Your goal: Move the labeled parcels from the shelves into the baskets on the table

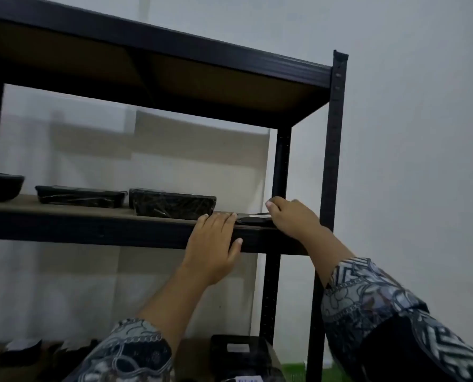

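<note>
Both grips rest on a thin black parcel [253,218] at the shelf's [92,230] front right corner: my left hand [216,244] lies flat with fingers over the shelf edge touching it, my right hand [290,216] cups its far end. Neither has closed round it. Farther left along the shelf sit two more wrapped parcels [172,206], apart from it.

On the middle brown shelf board [64,209] I count four black wrapped parcels [172,204]. Two bare hands [213,244] reach there. The lower shelf holds several more dark parcels, too blurred to count.
</note>
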Demonstrator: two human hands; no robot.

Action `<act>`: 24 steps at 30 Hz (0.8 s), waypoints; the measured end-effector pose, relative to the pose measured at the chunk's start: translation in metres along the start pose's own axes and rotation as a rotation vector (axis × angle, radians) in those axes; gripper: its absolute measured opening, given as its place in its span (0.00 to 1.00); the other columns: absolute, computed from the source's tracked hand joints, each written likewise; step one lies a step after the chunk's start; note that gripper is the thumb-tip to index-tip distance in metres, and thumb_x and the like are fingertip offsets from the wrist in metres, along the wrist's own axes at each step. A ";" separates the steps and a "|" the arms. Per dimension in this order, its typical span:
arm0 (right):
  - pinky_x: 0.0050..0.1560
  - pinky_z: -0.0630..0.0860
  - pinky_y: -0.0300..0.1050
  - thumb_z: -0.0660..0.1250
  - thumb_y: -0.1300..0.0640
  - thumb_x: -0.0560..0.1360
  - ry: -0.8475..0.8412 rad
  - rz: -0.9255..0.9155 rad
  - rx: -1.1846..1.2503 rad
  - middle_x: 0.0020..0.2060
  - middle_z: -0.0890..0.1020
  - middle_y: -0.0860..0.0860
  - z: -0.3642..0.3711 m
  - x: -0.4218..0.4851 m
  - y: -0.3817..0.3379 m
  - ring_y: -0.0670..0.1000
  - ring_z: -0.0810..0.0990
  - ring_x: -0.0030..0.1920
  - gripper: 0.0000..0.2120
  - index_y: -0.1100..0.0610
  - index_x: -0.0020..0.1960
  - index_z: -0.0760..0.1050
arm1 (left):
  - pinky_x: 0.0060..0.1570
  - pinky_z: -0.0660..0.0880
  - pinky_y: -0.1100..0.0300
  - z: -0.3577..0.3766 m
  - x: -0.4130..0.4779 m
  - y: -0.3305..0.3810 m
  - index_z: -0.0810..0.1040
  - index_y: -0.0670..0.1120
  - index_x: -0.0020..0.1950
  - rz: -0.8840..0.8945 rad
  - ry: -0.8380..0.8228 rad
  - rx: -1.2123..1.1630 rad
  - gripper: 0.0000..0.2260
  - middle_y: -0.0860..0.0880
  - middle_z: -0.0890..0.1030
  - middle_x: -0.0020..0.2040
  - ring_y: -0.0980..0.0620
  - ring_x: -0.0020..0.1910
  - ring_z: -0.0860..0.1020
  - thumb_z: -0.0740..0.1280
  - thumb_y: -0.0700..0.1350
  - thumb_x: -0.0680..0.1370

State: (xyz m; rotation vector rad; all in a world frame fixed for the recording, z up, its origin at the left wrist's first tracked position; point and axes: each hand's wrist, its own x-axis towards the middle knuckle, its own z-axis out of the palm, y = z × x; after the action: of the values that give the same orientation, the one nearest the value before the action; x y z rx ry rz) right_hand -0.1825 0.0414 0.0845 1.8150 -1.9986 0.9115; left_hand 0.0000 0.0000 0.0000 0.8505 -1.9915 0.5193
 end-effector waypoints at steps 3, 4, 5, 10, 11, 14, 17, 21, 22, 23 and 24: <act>0.67 0.63 0.51 0.49 0.41 0.80 -0.226 0.062 0.085 0.70 0.69 0.54 -0.002 0.009 0.012 0.57 0.66 0.69 0.23 0.48 0.72 0.64 | 0.68 0.61 0.50 0.001 0.001 0.004 0.70 0.41 0.68 -0.011 0.048 0.030 0.25 0.46 0.76 0.62 0.47 0.61 0.72 0.52 0.54 0.77; 0.68 0.63 0.50 0.50 0.41 0.80 -0.269 0.064 0.098 0.71 0.69 0.53 -0.001 0.010 0.017 0.56 0.66 0.70 0.23 0.49 0.71 0.66 | 0.68 0.61 0.50 0.003 0.000 0.004 0.70 0.41 0.68 -0.020 0.043 0.038 0.25 0.46 0.76 0.61 0.47 0.61 0.72 0.52 0.54 0.77; 0.68 0.64 0.50 0.52 0.41 0.80 -0.265 0.048 0.104 0.69 0.71 0.52 0.002 0.012 0.021 0.55 0.68 0.68 0.23 0.50 0.70 0.68 | 0.68 0.62 0.50 0.005 0.000 0.004 0.70 0.41 0.68 -0.021 0.058 0.040 0.25 0.46 0.76 0.61 0.47 0.60 0.72 0.52 0.54 0.77; 0.70 0.63 0.58 0.63 0.42 0.75 0.029 0.031 0.247 0.61 0.77 0.50 0.016 0.000 0.030 0.54 0.72 0.63 0.21 0.47 0.66 0.71 | 0.66 0.61 0.51 0.008 -0.003 0.006 0.71 0.40 0.67 -0.018 0.114 0.068 0.24 0.47 0.77 0.58 0.47 0.58 0.73 0.54 0.52 0.77; 0.70 0.63 0.58 0.64 0.42 0.75 0.094 0.022 0.273 0.61 0.76 0.51 0.018 -0.004 0.030 0.54 0.71 0.63 0.21 0.47 0.66 0.70 | 0.67 0.60 0.52 0.008 -0.003 0.007 0.71 0.40 0.67 -0.024 0.110 0.065 0.24 0.47 0.77 0.57 0.47 0.58 0.73 0.54 0.52 0.77; 0.69 0.65 0.58 0.67 0.43 0.73 0.239 0.002 0.323 0.61 0.75 0.52 0.027 -0.008 0.029 0.53 0.70 0.63 0.24 0.48 0.66 0.68 | 0.67 0.60 0.51 0.007 -0.003 0.006 0.70 0.40 0.68 -0.016 0.086 0.080 0.24 0.47 0.76 0.58 0.47 0.58 0.73 0.54 0.52 0.77; 0.63 0.71 0.58 0.68 0.43 0.72 0.337 -0.034 0.353 0.60 0.75 0.50 0.035 -0.008 0.033 0.52 0.69 0.63 0.26 0.50 0.65 0.66 | 0.67 0.61 0.50 0.009 -0.004 0.003 0.69 0.41 0.69 -0.009 0.085 0.093 0.24 0.46 0.76 0.58 0.47 0.58 0.72 0.54 0.52 0.77; 0.62 0.71 0.58 0.69 0.45 0.72 0.446 -0.123 0.394 0.61 0.73 0.51 0.041 -0.013 0.037 0.53 0.69 0.64 0.28 0.55 0.66 0.66 | 0.65 0.64 0.48 0.011 -0.003 0.007 0.71 0.40 0.67 -0.025 0.116 0.088 0.24 0.46 0.77 0.57 0.46 0.57 0.73 0.55 0.52 0.76; 0.64 0.70 0.59 0.69 0.46 0.72 0.472 -0.142 0.385 0.61 0.73 0.52 0.043 -0.014 0.037 0.53 0.69 0.64 0.28 0.56 0.66 0.66 | 0.65 0.64 0.48 0.011 -0.003 0.006 0.71 0.40 0.67 -0.024 0.115 0.093 0.24 0.46 0.77 0.57 0.46 0.57 0.73 0.54 0.52 0.76; 0.65 0.69 0.60 0.69 0.46 0.73 0.491 -0.151 0.373 0.61 0.73 0.53 0.043 -0.016 0.036 0.53 0.69 0.63 0.27 0.57 0.66 0.66 | 0.66 0.63 0.48 0.011 -0.003 0.005 0.70 0.40 0.67 -0.022 0.108 0.099 0.24 0.46 0.76 0.57 0.46 0.57 0.73 0.54 0.52 0.77; 0.65 0.68 0.61 0.69 0.47 0.73 0.501 -0.155 0.363 0.61 0.73 0.54 0.044 -0.016 0.036 0.53 0.69 0.63 0.27 0.58 0.66 0.66 | 0.66 0.63 0.48 0.011 -0.003 0.004 0.70 0.40 0.68 -0.017 0.102 0.105 0.24 0.46 0.76 0.58 0.46 0.58 0.73 0.54 0.52 0.77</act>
State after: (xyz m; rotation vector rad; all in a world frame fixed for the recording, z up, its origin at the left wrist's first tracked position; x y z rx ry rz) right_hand -0.2061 0.0269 0.0327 1.6564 -1.4340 1.5715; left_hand -0.0085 -0.0033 -0.0085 0.8863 -1.8764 0.6491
